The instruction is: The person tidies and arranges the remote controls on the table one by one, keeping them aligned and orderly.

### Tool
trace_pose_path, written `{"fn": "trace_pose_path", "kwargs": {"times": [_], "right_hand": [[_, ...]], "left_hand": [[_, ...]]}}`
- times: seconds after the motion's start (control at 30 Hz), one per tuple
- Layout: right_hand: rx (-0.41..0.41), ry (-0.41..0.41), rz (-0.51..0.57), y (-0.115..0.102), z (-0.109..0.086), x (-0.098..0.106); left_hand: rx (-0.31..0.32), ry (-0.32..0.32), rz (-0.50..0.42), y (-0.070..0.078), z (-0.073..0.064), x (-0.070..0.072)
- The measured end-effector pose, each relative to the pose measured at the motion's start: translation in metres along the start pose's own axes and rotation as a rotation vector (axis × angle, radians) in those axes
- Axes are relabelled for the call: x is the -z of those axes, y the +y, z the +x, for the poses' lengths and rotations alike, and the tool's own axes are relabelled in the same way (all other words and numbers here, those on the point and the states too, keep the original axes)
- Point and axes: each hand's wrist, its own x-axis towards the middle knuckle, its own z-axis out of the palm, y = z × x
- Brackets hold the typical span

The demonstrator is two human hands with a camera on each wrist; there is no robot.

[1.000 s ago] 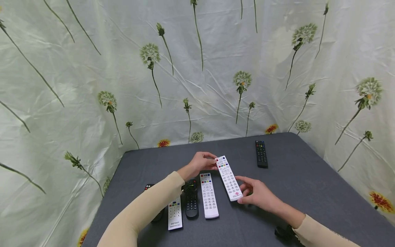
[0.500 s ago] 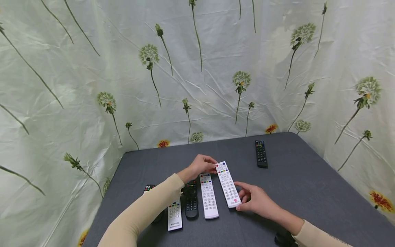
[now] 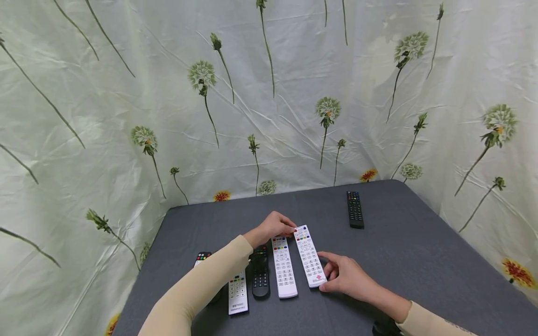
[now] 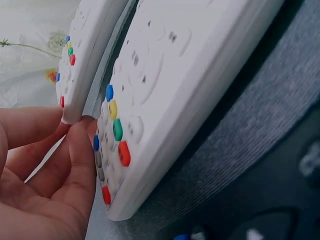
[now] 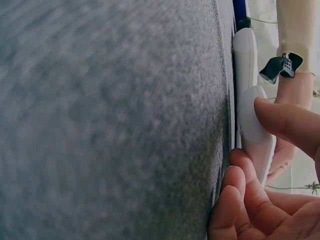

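Note:
A white remote control [image 3: 310, 257] with coloured buttons near its far end lies tilted between my two hands, low at the table. My left hand [image 3: 274, 226] pinches its far end; in the left wrist view, thumb and finger meet at that corner of the held remote [image 4: 90, 55]. With thumb and fingers, my right hand [image 3: 350, 278] grips the near end, and the right wrist view shows the thumb on the rounded end of this remote [image 5: 254, 120]. A similar white remote [image 3: 284, 270] rests just left of it, under the left fingers.
Further left lie a black remote [image 3: 261, 275], a white remote with a dark edge [image 3: 238, 294] and another black-ended remote [image 3: 203, 255], partly behind the left sleeve. One more black remote [image 3: 355, 210] lies at the back right of the grey table [image 3: 403, 242]. A flowered curtain [image 3: 269, 116] hangs behind.
Both hands have lowered the white remote toward the table and nearer to me. It now lies straighter, more in line with the white one beside it.

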Motion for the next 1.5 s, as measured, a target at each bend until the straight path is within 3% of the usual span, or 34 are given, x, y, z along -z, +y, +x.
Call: {"fn": "trace_pose_path", "kwargs": {"times": [0.13,0.23,0.67,1.5], "right_hand": [[-0.016,-0.009,0.003,-0.0007,0.0002,-0.0001],[-0.032,-0.015,0.005,-0.0011,0.0003,-0.0003],[-0.034,-0.016,-0.025,-0.002,0.0005,-0.0021],[-0.052,-0.016,-0.025,-0.0018,0.0003,-0.0045]], "left_hand": [[-0.036,-0.004,0.143,0.0032,0.0022,0.0004],[-0.043,-0.005,0.187,0.0042,0.0035,0.0001],[-0.042,-0.036,0.215,0.0028,0.005,-0.0013],[-0.029,-0.021,0.22,-0.0028,0.0048,-0.0026]]}}
